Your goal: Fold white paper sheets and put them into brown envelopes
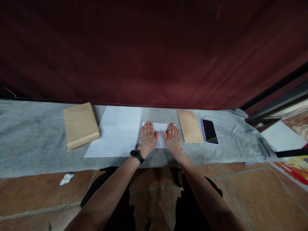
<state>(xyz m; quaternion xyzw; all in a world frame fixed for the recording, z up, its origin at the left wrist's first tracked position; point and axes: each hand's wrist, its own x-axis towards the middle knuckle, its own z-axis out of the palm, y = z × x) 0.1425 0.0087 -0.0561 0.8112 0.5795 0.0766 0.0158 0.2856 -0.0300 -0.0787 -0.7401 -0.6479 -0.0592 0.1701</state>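
Note:
A white sheet of paper (159,127), smaller than the sheets to its left, lies on the grey cloth in front of me. My left hand (148,137) rests flat on its left part, fingers stretched out and pointing away from me. On the right part my right hand (172,137) lies flat in the same way. The two thumbs point toward each other, with a strip of paper showing between them. Both palms hide much of the sheet. Just right of my right hand is a single brown envelope (190,126).
Large white paper sheets (117,131) lie left of my hands, beside a stack of brown envelopes (80,125). A phone (209,132) sits right of the single envelope. Grey cloth (36,138) covers the narrow bench. Behind it hangs a dark red curtain (149,57).

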